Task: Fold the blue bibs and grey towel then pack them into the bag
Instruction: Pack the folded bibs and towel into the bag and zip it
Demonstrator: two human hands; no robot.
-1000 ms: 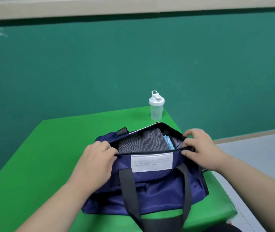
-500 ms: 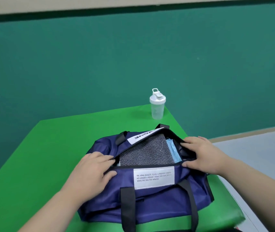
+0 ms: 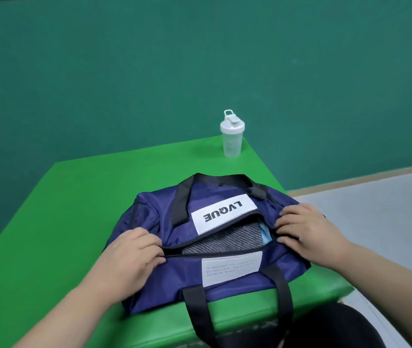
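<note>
A navy duffel bag [image 3: 164, 222] with black handles lies on the green table [image 3: 74, 209]. Its top opening is a narrow gap. Inside shows the folded grey towel [image 3: 227, 241], and beside it on the right a sliver of a light blue bib [image 3: 265, 234]. My left hand [image 3: 132, 257] pinches the left end of the bag's opening with curled fingers. At the right end of the opening my right hand [image 3: 307, 232] grips the bag's edges in the same way. The far flap with the white logo patch leans over the gap.
A white shaker bottle [image 3: 232, 136] stands upright at the table's far right corner. A dark green wall rises behind the table. Grey floor [image 3: 375, 209] lies to the right. The bag's near handle hangs over the table's front edge.
The far side of the bag has come toward me, so the opening has narrowed from wide to a slit. Both hands stay at the opening's ends.
</note>
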